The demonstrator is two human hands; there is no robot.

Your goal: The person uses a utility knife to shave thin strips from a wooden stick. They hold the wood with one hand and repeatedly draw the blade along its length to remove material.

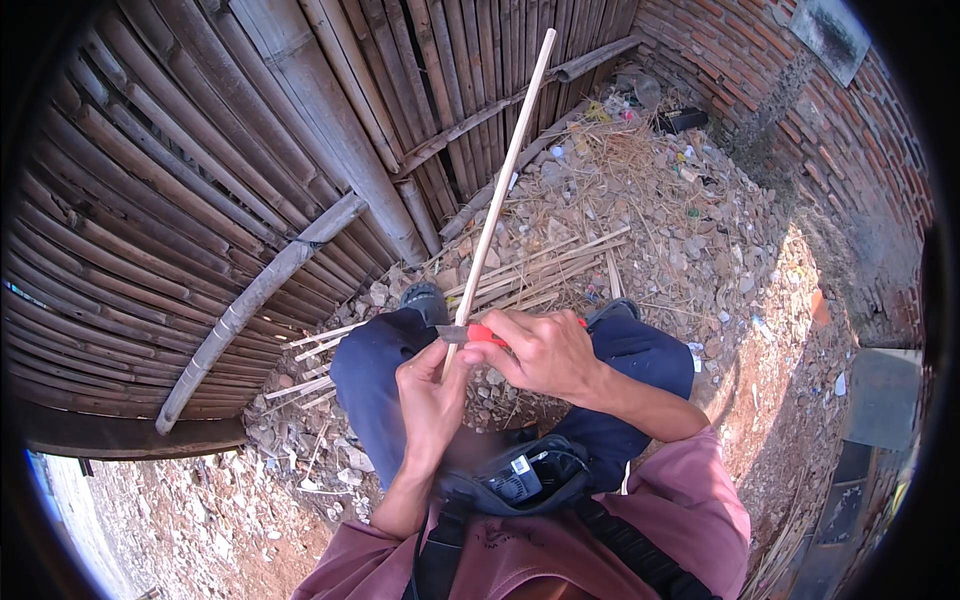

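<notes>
Head view, so starting with the big stuff: you've got a bamboo fence filling the whole left and top of the picture, with a split bamboo rail leaning across it, and a brick wall curving round the right side. The ground between them is rubble, dry straw and bits of litter, and right past your shoes there's a loose bundle of pale bamboo strips lying on it.

You're sitting with your knees up in dark blue trousers, and the work is happening just above your lap. The long bamboo stick runs from your hands up and away toward the top edge of the fence, tilted a bit to the right. Your left hand has its grip closed around the stick's lower end, thumb up against it. Your right hand is clenched on a red-handled knife, with the small grey blade lying against the stick right at your left thumb.

To me this looks like the shaving or splitting step, with the blade just set at the near end of the stick. I'd guess the next stroke needs the left hand holding the stick steady and the edge pushed along the grain away from you, keeping that thumb out of the blade's path.
</notes>
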